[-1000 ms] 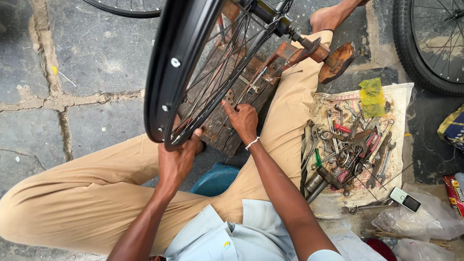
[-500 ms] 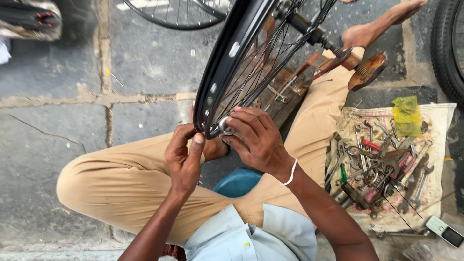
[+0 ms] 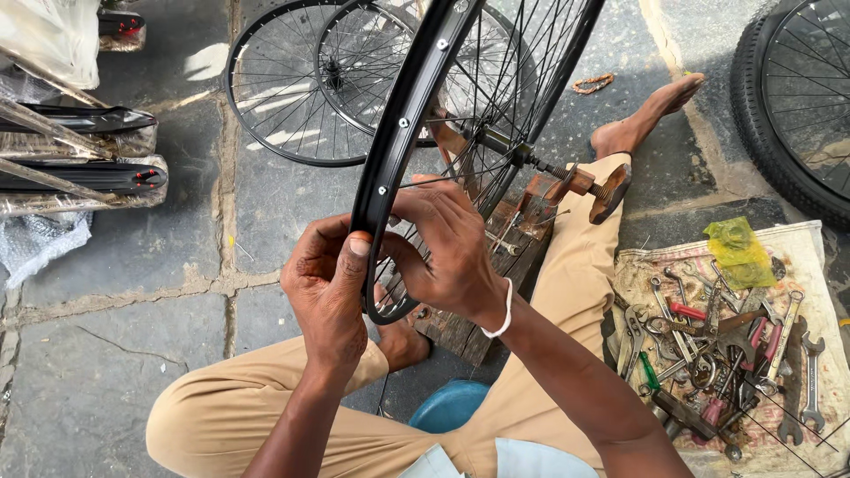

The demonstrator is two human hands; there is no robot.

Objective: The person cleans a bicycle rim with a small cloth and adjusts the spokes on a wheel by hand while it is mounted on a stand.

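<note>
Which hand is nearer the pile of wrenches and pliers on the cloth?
The right hand: it grips the black bicycle wheel rim on the side toward the pile of wrenches and pliers. The left hand holds the rim's far side.

tools (image 3: 717, 354) crowd right, paving (image 3: 115, 354) open left

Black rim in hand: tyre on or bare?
Bare. The black rim shows its metal face and spoke holes, with no rubber; left hand and right hand grip its lower edge.
</note>
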